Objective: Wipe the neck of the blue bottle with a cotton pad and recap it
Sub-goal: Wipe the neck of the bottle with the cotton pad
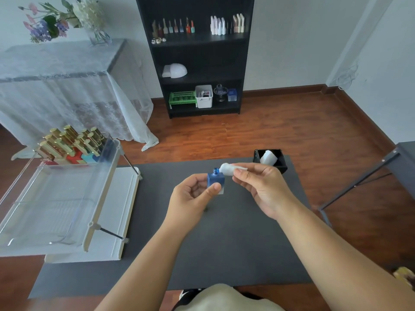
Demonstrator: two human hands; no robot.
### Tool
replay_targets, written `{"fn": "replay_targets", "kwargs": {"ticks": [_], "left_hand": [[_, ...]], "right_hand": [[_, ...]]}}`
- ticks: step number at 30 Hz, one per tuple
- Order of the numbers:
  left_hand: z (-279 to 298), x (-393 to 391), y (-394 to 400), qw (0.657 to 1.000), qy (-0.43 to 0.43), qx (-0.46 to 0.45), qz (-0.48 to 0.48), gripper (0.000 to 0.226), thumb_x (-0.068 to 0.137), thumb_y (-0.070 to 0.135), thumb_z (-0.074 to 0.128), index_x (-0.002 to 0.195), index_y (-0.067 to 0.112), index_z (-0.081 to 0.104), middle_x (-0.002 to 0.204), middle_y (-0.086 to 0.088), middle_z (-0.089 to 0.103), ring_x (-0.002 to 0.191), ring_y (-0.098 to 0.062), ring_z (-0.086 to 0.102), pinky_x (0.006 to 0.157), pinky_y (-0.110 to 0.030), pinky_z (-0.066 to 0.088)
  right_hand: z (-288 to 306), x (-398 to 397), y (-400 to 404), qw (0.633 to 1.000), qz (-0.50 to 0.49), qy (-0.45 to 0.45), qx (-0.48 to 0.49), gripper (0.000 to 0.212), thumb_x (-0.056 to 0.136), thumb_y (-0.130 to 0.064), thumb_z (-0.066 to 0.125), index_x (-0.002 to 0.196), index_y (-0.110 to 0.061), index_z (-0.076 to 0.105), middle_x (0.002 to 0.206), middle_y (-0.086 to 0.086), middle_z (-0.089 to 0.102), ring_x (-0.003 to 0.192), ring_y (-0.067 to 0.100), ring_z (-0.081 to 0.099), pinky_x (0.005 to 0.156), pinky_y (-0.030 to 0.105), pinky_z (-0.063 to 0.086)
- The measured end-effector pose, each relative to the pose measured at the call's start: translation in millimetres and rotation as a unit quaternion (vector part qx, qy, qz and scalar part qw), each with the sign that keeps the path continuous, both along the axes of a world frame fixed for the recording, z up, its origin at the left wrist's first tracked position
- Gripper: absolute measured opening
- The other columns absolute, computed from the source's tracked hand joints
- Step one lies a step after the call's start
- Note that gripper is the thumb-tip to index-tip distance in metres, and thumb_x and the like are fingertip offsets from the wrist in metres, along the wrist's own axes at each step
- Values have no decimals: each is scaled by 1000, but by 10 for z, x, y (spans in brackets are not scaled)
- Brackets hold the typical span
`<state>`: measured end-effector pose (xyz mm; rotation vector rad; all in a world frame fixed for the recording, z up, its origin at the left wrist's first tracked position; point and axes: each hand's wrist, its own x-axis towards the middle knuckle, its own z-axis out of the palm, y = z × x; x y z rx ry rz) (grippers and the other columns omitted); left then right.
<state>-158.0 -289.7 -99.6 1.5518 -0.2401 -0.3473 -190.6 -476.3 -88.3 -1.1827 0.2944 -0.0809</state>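
Nearest the camera, both forearms reach out over the dark mat (202,243), w/ a pale trouser knee at the bottom edge.

Left hand (190,198) is closed round the blue bottle (215,181), thumb across its front face, fingers behind. Bottle is held upright above the mat, not resting on it, cap off, threaded neck (216,170) bare and open at the top.

Right hand (258,187) pinches a folded cotton pad (229,169) betw thumb and fingertips. The pad's rounded end sits just beside the neck on its right, touching or nearly so; can't tell which.

Risks from here, as I judge them:
- Open bottle held in the air: if the pad pushes sideways harder than the left grip resists, it tilts and the contents could spill onto the mat.
- Pad is soft and folded; fibres could snag on the threads or drop into the opening.
- Pad only meets one side, so w/o turning the bottle the far side of the neck stays dirty and the cap may stick.
- The cap isn't visible anywhere I can make out, so recapping needs a search w/ the bottle open.

Further out, a black box (278,162) holds more white pads at the mat's far right corner. At left, a clear rack (67,198) w/ gold-capped bottles (71,142) at its back.
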Motion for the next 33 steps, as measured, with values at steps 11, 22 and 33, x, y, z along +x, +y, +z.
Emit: {"fn": "replay_targets", "kwargs": {"ticks": [11,22,33], "left_hand": [[-12,-41,110,1000,-17,23,2,27,75,44,78,99,33,75,95,6,80,88,-10,75,87,-29,57],[11,-39,72,999,-29,46,5,26,75,47,77,98,37,73,91,7,80,89,-25,75,88,-51,56],[19,-21,89,994,-56,84,41,18,80,38,77,98,39,73,84,14,78,83,-24,73,80,-36,58]], "right_hand": [[67,87,70,998,-52,-22,-10,32,81,9,68,93,-21,70,93,2,70,94,14,66,84,26,52],[202,32,279,985,-1,-44,-169,29,81,-5,71,96,-30,71,77,-17,66,80,7,61,80,24,51],[306,-9,164,989,66,-29,-130,35,95,-11,51,122,-32,60,98,2,78,89,12,70,83,26,54]]}}
